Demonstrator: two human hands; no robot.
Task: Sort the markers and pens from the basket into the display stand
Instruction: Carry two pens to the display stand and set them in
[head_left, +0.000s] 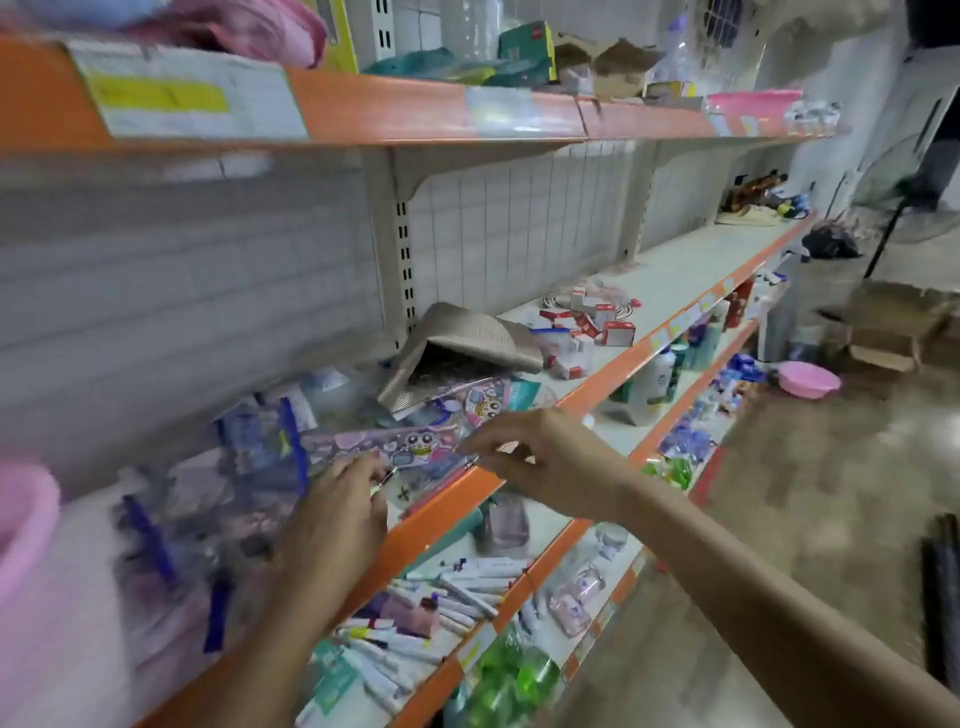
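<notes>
Fingers (371, 466) of left hand (337, 514) pinching pen (385, 476), orange shelf (452, 500)

No writing can be read: the paper labels (182, 93) on the orange shelf edge (389, 111) at upper left are blurred, and print on the red-and-white boxes (597, 322) and the markers (467, 582) at lower centre is too small

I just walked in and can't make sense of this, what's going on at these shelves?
A person is working at a shop's middle shelf, among packaged cartoon pencil pouches. The left hand seems to pinch a thin pen near the shelf edge. The right hand hovers beside it with fingers curled; the blur hides whether it holds anything. Loose markers lie heaped on the shelf below.
</notes>
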